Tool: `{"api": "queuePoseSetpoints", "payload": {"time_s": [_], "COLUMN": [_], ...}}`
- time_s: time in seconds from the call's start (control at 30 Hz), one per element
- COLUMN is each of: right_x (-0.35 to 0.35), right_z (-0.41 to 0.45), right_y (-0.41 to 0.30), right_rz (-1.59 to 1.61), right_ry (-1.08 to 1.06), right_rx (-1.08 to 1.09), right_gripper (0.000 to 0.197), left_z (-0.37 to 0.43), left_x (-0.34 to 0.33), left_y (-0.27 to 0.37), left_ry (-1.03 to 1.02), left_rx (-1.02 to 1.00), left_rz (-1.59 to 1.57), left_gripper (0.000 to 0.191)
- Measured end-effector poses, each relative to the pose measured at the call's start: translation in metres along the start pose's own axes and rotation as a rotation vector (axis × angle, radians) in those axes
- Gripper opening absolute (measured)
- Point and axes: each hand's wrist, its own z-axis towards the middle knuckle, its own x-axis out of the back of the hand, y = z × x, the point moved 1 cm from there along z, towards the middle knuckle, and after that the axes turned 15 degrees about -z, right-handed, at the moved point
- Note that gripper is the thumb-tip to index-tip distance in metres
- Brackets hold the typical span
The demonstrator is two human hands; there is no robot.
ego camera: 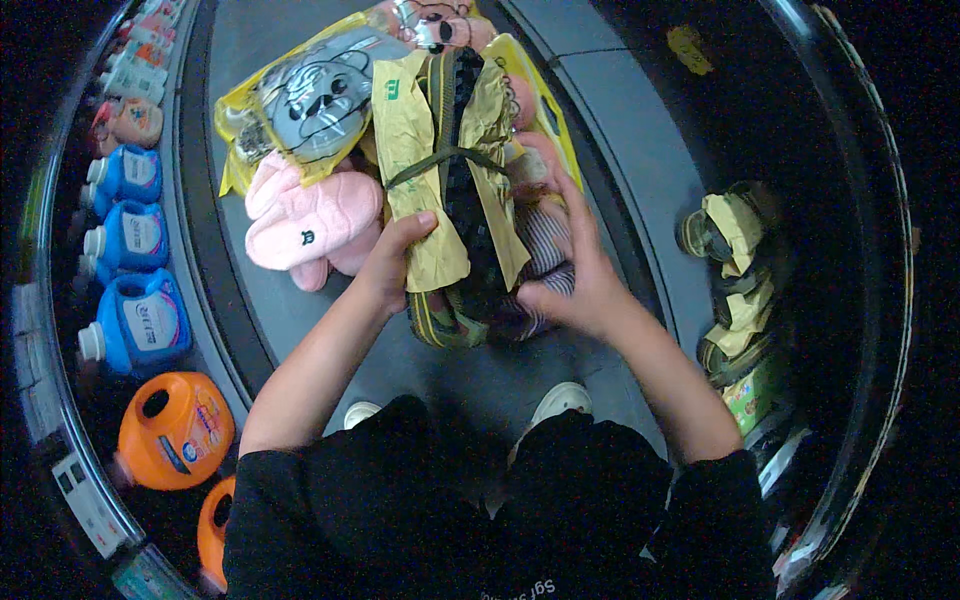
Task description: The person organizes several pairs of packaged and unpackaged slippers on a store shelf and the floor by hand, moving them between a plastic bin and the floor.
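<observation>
My left hand (397, 259) grips the lower left side of a pair of camouflage shoes (446, 315) with black lugged soles. Yellowish paper (420, 180) wraps the pair, and a dark green cord (450, 154) is tied around it. On the right of this bundle is my right hand (577, 277), thumb and fingers spread; whether it touches the bundle cannot be told. Striped slippers (546, 232) show beside it, partly hidden. Pink fleece slippers (322, 217) lie on the floor left of the bundle. Behind are grey animal-face slippers (322, 97) in a clear and yellow plastic bag.
Blue detergent bottles (146, 322) and orange jugs (176, 431) line a low shelf on my left. More paper-wrapped camouflage shoes (739, 225) stand on the dark right shelf. Pink animal-face slippers (450, 34) lie at the far end. My pale shoe (562, 397) is below.
</observation>
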Motion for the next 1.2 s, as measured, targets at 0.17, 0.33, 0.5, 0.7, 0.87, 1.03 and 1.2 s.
{"api": "queuePoseSetpoints", "payload": {"time_s": [0.17,0.33,0.5,0.7,0.87,1.03,1.2], "right_x": [-0.061,-0.070,-0.060,-0.053,-0.046,-0.028,-0.020], "right_z": [0.006,0.001,-0.004,-0.014,-0.022,-0.031,-0.033], "right_y": [0.024,0.030,0.029,0.028,0.028,0.032,0.030], "right_rz": [0.362,0.336,0.115,0.017,0.234,0.449,0.308], "right_ry": [-0.099,-0.149,-0.073,-0.126,-0.215,-0.142,0.061], "right_rx": [-0.187,-0.167,-0.268,-0.292,-0.230,-0.256,-0.394], "right_gripper": [0.107,0.091,0.089,0.100,0.109,0.125,0.114], "left_z": [-0.014,-0.017,-0.006,0.001,0.004,0.011,0.007], "left_x": [0.003,0.000,-0.003,0.002,0.010,-0.006,-0.055], "left_y": [-0.001,-0.003,-0.008,-0.013,-0.014,-0.025,-0.044], "left_ry": [0.058,0.115,0.131,0.047,0.012,-0.025,-0.103], "left_rx": [-0.089,-0.068,-0.095,-0.151,-0.051,-0.145,-0.149], "left_rz": [0.114,0.207,0.288,0.364,0.425,0.618,0.663], "left_gripper": [0.049,0.051,0.052,0.066,0.065,0.061,0.067]}}
